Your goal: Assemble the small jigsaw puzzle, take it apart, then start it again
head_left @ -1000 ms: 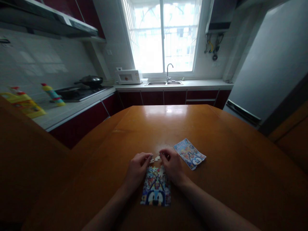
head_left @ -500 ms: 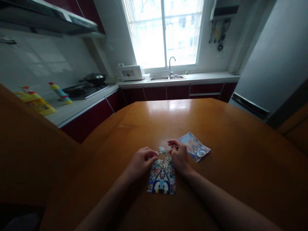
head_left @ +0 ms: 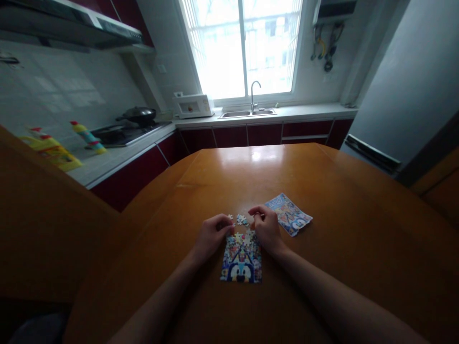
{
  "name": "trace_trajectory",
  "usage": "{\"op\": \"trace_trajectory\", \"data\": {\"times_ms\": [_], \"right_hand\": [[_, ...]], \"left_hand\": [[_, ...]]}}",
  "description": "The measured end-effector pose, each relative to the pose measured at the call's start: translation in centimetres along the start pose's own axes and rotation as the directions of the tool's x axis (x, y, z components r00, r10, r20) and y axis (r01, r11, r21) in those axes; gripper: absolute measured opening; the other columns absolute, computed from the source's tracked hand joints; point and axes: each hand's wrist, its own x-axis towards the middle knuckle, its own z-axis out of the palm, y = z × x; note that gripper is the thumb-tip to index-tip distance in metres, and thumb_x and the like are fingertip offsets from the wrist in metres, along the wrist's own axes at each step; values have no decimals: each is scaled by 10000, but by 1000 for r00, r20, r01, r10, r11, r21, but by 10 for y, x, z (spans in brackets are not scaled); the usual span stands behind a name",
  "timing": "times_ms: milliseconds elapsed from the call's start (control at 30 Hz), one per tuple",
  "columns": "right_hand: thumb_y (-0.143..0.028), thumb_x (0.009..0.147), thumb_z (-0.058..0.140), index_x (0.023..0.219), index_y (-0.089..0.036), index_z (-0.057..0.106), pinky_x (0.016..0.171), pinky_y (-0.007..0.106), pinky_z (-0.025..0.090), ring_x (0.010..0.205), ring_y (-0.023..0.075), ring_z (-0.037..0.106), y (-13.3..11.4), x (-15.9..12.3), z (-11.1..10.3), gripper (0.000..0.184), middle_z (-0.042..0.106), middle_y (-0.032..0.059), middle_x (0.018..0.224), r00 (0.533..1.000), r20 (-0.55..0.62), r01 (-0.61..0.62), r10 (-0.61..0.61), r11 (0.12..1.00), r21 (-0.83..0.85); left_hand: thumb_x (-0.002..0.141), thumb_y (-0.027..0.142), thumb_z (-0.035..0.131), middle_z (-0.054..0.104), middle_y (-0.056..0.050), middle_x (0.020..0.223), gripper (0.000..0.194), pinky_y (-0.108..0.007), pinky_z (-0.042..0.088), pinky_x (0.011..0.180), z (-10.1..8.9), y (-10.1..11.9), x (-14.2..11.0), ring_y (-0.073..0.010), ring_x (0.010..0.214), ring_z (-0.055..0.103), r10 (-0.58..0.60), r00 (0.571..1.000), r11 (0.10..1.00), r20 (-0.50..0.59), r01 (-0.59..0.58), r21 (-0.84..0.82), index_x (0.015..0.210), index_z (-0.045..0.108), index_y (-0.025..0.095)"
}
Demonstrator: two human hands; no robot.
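A small jigsaw puzzle with a blue cartoon face lies on the orange wooden table. Its lower part is joined; its top edge is ragged. My left hand rests at the puzzle's upper left corner, fingers curled and pinched at the edge. My right hand sits at the upper right corner, fingers bent in a pinch. Between the two hands lie a few loose puzzle pieces. Whether either pinch holds a piece is too small to make out.
A printed puzzle packet lies flat just right of my right hand. Beyond the table runs a kitchen counter with a sink, a microwave, a stove with a pan and bottles. A grey fridge stands at the right.
My head has tilted and shifted, so the puzzle sits higher and further right in view. Both hands have stayed at the puzzle's top edge, with the left hand moving slightly inward towards the loose pieces.
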Motion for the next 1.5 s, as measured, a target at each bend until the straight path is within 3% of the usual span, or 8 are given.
{"op": "trace_trajectory", "data": {"times_ms": [167, 633, 967, 1067, 1167, 1267, 1400, 1500], "right_hand": [[-198, 791, 464, 773, -190, 679, 716, 313, 507, 793, 219, 674, 0, 0, -1, 216, 701, 58, 792, 1000, -3, -12, 12, 1000, 17], [-221, 792, 479, 764, -192, 688, 722, 303, 500, 800, 212, 669, -1, 1, -2, 213, 703, 50, 790, 1000, -3, -11, 11, 999, 34], [-168, 779, 452, 777, -178, 702, 695, 291, 483, 772, 191, 655, 5, 7, -1, 250, 709, 43, 783, 999, 34, -8, 9, 1000, -14], [-181, 797, 515, 785, -167, 720, 649, 276, 465, 698, 170, 631, 1, 11, -10, 207, 704, 30, 740, 974, 228, 22, -8, 998, -58], [-290, 802, 670, 750, -172, 727, 583, 257, 416, 624, 147, 572, -4, 10, -23, 141, 669, 11, 681, 866, 492, 166, -90, 980, -112], [-301, 725, 796, 715, -195, 719, 604, 247, 388, 670, 139, 550, -4, 7, -32, 132, 651, -2, 718, 792, 579, 350, -195, 921, -169], [-249, 773, 760, 712, -186, 672, 576, 229, 367, 616, 116, 509, 4, 8, -30, 124, 609, -30, 658, 810, 565, 286, -159, 948, -143], [-234, 808, 714, 717, -177, 635, 576, 230, 388, 615, 121, 529, 9, 12, -24, 133, 613, -25, 653, 880, 454, 189, -142, 980, -59]], "left_hand": [[826, 361, 680, 747, -44, 885, 197, -298, 534, 789, -3, 2, 2, -195, 836, 684, -5, 993, 999, -121, -1, -46, 871, 731, 176], [868, 283, 603, 708, -84, 1085, 209, -345, 531, 915, -16, -3, 5, -224, 1032, 651, 132, 985, 978, -116, -110, 178, 993, 743, 192], [808, 314, 730, 585, -17, 863, 145, -240, 428, 633, -19, 13, -12, -142, 712, 551, 5, 952, 968, 306, -82, 239, 902, 733, 204], [837, 270, 686, 574, -9, 833, 81, -239, 407, 646, -18, 9, -10, -141, 716, 538, 44, 962, 964, 271, -112, 242, 827, 691, 190], [875, 251, 629, 592, -11, 807, 104, -250, 388, 664, -15, 3, -7, -150, 725, 533, 86, 978, 947, 189, -139, 289, 800, 639, 179], [910, 259, 575, 614, -20, 797, 134, -265, 391, 686, -12, -1, -5, -165, 743, 546, 82, 986, 949, 148, -123, 291, 812, 613, 176], [941, 279, 543, 624, -15, 795, 145, -277, 398, 698, -10, -1, -3, -171, 742, 557, 47, 993, 963, 108, -74, 258, 843, 589, 183], [951, 270, 532, 632, -31, 830, 153, -300, 408, 737, -9, -4, -2, -189, 785, 567, 35, 996, 957, 82, -57, 285, 836, 579, 181]]}}
